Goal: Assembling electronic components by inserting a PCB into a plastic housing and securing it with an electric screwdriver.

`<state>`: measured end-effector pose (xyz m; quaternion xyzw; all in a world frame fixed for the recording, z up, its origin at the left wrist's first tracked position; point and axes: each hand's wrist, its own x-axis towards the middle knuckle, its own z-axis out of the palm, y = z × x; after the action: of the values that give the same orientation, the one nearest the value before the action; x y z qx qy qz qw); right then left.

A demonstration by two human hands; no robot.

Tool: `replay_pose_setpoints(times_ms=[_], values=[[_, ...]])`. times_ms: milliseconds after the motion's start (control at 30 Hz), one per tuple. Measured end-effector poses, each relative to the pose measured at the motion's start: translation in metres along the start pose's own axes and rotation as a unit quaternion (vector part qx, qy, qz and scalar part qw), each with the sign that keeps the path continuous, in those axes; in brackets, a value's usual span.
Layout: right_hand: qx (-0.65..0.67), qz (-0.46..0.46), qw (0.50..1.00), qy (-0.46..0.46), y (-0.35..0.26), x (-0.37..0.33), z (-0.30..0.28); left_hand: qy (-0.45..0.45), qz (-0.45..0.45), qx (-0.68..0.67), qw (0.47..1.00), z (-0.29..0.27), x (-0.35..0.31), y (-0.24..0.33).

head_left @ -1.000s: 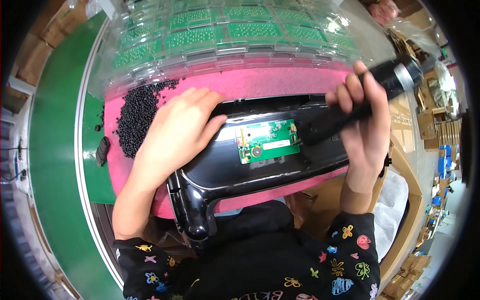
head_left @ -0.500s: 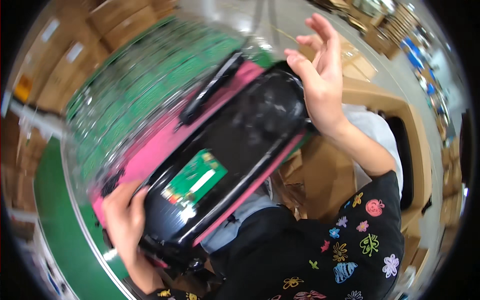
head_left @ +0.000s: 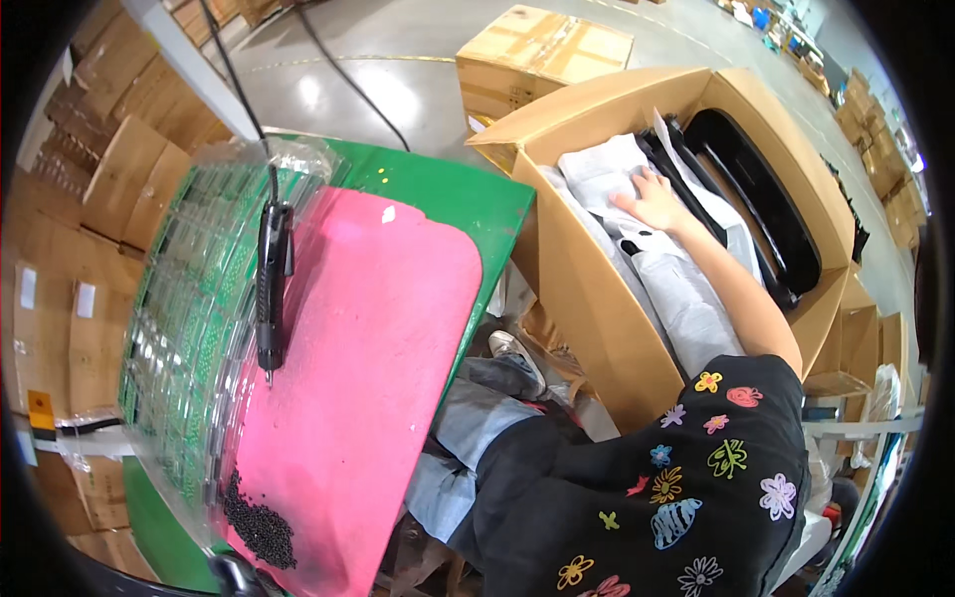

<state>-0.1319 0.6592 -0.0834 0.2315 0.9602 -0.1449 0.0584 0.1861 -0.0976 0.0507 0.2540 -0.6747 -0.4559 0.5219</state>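
Note:
My right hand [head_left: 652, 204] lies with spread fingers on white foam wrapping [head_left: 686, 298] inside an open cardboard box [head_left: 587, 289] to my right. Beside it in the box, glossy black plastic shells [head_left: 761, 184] stand on edge, some with white sheets between them. My left hand is out of view. On the bench, a black electric screwdriver [head_left: 271, 289] hangs bit down from a cable over the pink mat [head_left: 368, 368]. A heap of small black screws [head_left: 261, 527] sits at the mat's near left. Part of a glossy black object [head_left: 237, 574] shows at the lower edge.
Clear plastic trays with green circuit boards [head_left: 194, 328] are stacked along the bench's left side. The green bench top [head_left: 477, 199] ends just short of the box. A closed carton [head_left: 542, 50] stands beyond it. More cartons [head_left: 70, 298] are piled at the far left.
The black shell with the green circuit board, earlier between my hands, is gone from over the mat. My right hand has moved right into the box; my left hand has left view.

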Motion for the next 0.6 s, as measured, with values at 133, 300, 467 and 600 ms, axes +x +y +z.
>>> replay_pose_setpoints(times_ms=[133,300,467,600], values=[[0.141,-0.068,0.985,0.077,0.009,-0.001,0.009,0.027,-0.058,-0.175,0.982,-0.008,0.002,0.003],[0.112,-0.033,0.979,0.167,-0.011,-0.018,-0.017,-0.064,-0.168,-0.374,0.910,-0.190,0.074,-0.131],[0.032,0.034,0.979,0.199,0.081,0.007,-0.009,0.174,-0.172,-0.433,0.867,-0.228,0.098,-0.189],[-0.141,0.149,0.973,0.102,0.132,0.008,0.002,0.145,-0.023,-0.286,0.947,-0.214,0.115,-0.203]])
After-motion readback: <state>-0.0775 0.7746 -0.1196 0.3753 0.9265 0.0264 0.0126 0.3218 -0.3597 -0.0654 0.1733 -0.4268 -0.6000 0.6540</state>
